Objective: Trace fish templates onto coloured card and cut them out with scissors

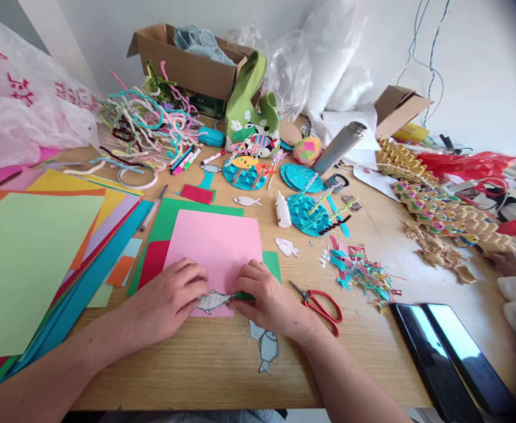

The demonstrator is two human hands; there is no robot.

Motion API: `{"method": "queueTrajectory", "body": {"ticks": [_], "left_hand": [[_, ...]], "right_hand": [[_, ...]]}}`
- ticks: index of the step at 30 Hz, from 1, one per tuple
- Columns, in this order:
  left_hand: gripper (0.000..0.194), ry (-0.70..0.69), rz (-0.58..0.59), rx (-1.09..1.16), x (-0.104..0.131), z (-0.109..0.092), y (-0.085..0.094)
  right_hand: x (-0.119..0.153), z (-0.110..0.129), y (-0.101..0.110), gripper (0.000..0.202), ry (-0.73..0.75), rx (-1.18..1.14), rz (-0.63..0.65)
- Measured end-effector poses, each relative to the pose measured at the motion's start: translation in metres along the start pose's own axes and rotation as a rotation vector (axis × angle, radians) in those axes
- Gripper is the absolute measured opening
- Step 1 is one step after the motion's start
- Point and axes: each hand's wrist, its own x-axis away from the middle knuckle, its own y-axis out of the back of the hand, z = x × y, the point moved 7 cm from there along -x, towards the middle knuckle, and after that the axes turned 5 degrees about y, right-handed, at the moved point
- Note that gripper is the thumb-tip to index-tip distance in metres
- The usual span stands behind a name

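Observation:
A pale paper fish cutout with dark drawn lines lies at the lower edge of a pink sheet of paper. My left hand is closed, its fingertips holding the fish's left end against the sheet. At the tail side, my right hand is closed around a green marker whose tip is by the tail. Beneath my right wrist, partly covered, lie more grey-blue fish cutouts. Red-handled scissors rest just right of that wrist.
Coloured paper sheets are stacked at left. A white glue bottle, fish cutouts and paper scraps lie beyond my hands. Two phones sit at right. Another person's hand is at the far right edge.

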Motion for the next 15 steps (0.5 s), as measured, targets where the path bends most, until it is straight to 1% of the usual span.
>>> {"method": "queueTrajectory", "body": {"ticks": [6, 11, 12, 15], "left_hand": [[0.034, -0.035, -0.039, -0.017, 0.0007, -0.003, 0.0007], [0.035, -0.023, -0.037, -0.009, 0.0009, -0.003, 0.0015], [0.035, -0.022, -0.038, -0.008, 0.001, -0.003, 0.0019], [0.034, -0.023, -0.039, -0.002, 0.0014, -0.0028, 0.0024]], "right_hand": [[-0.0001, -0.0003, 0.0004, 0.007, -0.008, -0.005, -0.006], [-0.0001, 0.0014, 0.003, 0.005, 0.001, -0.024, -0.017], [-0.0001, 0.0023, 0.0043, 0.008, 0.008, -0.033, -0.027], [-0.0005, 0.0053, 0.0087, 0.027, 0.038, -0.059, -0.071]]}}
